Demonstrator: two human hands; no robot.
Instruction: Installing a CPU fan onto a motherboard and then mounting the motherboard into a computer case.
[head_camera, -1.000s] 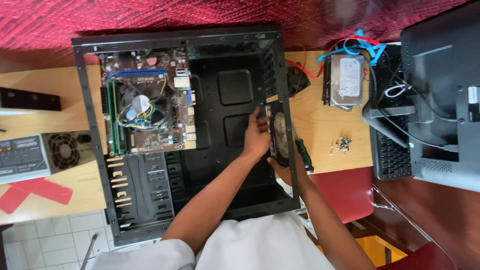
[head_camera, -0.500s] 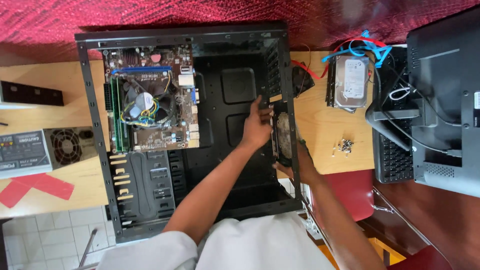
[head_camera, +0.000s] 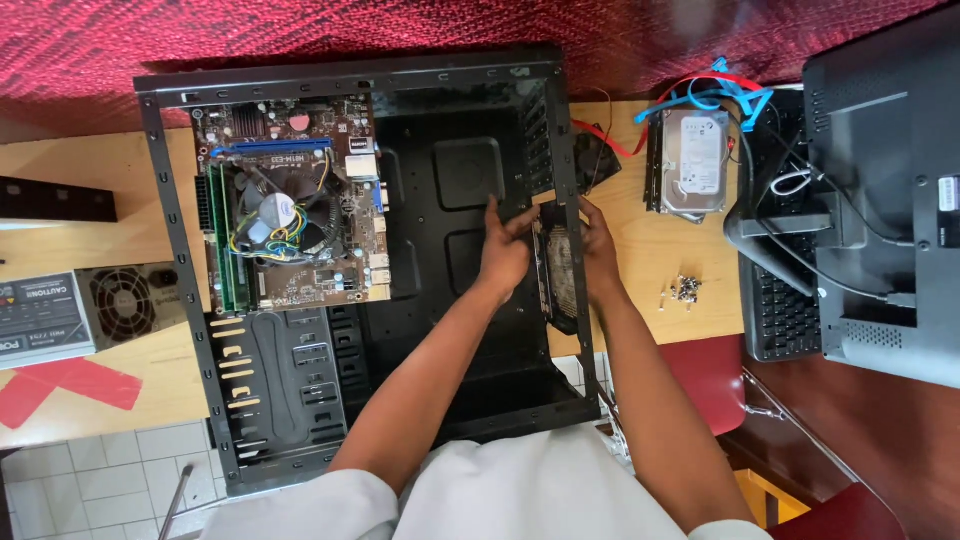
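2 hands (head_camera: 505, 255) (head_camera: 598, 250) – 1 fan (head_camera: 560, 272)

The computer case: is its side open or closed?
Open. The case has no side panel on; the motherboard and bare interior show inside its frame.

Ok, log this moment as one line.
left hand: inside open computer case, on black drive | right hand: outside case wall, holding drive | motherboard: mounted | screws: on table
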